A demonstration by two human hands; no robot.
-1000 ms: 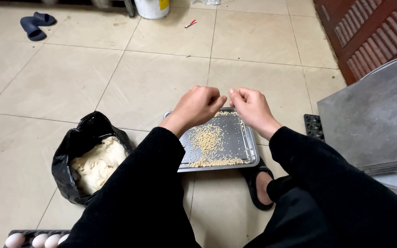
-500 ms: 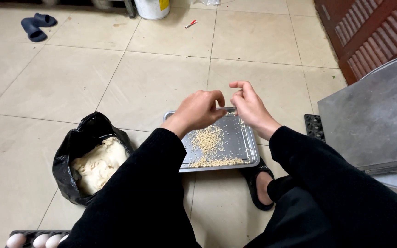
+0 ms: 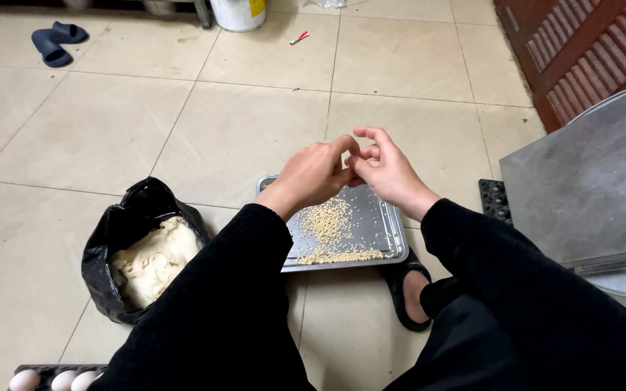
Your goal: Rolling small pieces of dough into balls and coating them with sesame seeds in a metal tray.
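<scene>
Left hand [image 3: 313, 174] and right hand [image 3: 385, 170] met fingertip to fingertip, fingers curled; anything pinched could not be told. Both hovered above the tray [image 3: 393, 232] of seeds [image 3: 327, 221] on the floor.

Seeds [image 3: 331, 224] lie on tray [image 3: 393, 232], bag [image 3: 128, 224] to its left.

Black plastic bag [image 3: 121, 239] of pale dough, left; yellow-labelled white bucket [image 3: 239, 11], top.

Black bag [image 3: 135, 239] left of tray [image 3: 389, 232]
</scene>
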